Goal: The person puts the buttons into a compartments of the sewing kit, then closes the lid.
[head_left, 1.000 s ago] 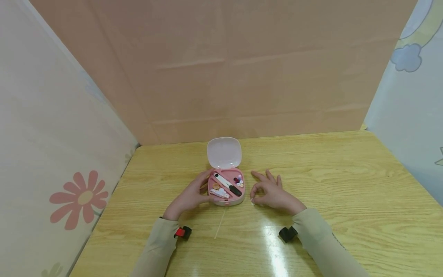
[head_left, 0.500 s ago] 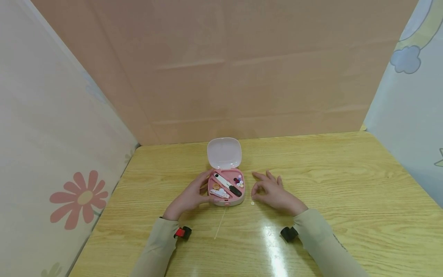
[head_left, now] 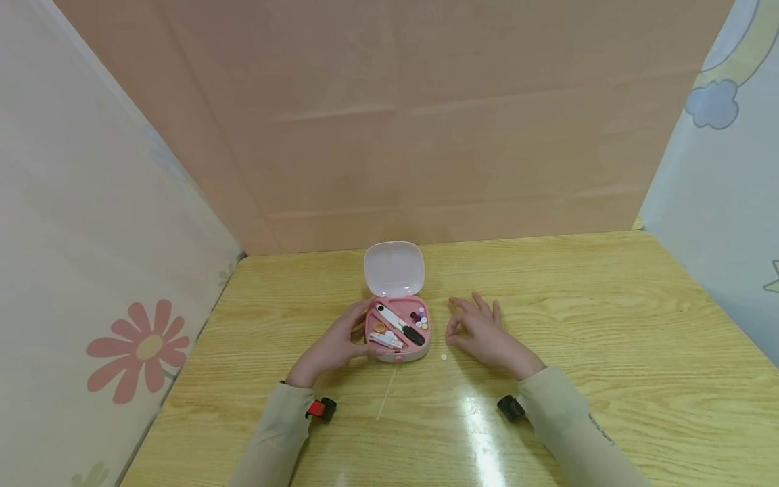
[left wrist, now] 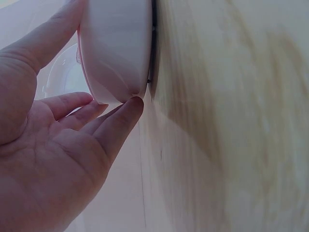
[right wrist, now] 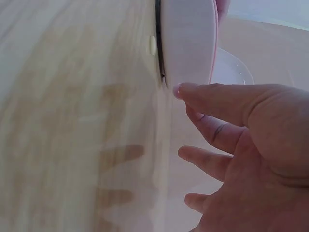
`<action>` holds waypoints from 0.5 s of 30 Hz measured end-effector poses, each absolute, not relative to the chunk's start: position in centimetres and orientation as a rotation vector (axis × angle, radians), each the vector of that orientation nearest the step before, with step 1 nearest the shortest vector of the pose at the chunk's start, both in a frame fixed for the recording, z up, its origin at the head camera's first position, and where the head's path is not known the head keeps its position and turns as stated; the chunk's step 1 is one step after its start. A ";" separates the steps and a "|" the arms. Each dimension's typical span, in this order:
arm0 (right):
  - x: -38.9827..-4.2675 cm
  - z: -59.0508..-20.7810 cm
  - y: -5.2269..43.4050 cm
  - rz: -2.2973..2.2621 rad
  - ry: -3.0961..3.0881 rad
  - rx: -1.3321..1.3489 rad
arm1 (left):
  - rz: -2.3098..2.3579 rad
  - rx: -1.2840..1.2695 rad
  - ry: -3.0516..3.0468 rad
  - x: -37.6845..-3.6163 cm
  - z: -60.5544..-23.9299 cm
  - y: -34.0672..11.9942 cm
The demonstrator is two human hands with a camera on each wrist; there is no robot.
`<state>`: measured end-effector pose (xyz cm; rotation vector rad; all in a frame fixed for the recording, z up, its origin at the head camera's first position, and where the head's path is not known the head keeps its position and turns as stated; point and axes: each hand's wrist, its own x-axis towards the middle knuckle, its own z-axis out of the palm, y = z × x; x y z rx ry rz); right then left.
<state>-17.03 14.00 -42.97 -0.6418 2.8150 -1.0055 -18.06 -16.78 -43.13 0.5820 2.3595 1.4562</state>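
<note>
In the head view my left hand (head_left: 338, 341) holds the small sewing box (head_left: 397, 357) by its left side, thumb at the front and fingers behind. Pink inside, the box has its pale lid (head_left: 394, 268) standing up. A white-and-black seam ripper-like tool (head_left: 399, 324) lies diagonally across the middle. Several buttons (head_left: 421, 319) fill the right compartment; a white clip-like piece (head_left: 386, 340) lies front left. To the right, my right hand (head_left: 483, 337) hovers with nothing between thumb and forefinger, other fingers spread. A small cream button (head_left: 443, 357) lies on the table between hand and box.
A thin pale strand (head_left: 386, 396) runs from the front of the box across the wooden table (head_left: 578, 304). A brown backdrop (head_left: 402, 135) stands behind, with patterned panels at left and right.
My right hand has let go of the cream button, which now lies on the table, and has drawn back to the right. The left hand and the box have stayed put.
</note>
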 end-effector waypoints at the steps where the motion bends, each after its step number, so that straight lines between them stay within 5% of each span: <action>1: -17.0 -42.9 14.0 -1.001 2.827 -0.647 | 1.457 0.584 2.360 -18.0 -43.1 -16.8; 15: -17.0 -41.3 13.3 -0.957 2.918 -0.714 | 1.452 0.553 2.356 -18.1 -43.0 -16.8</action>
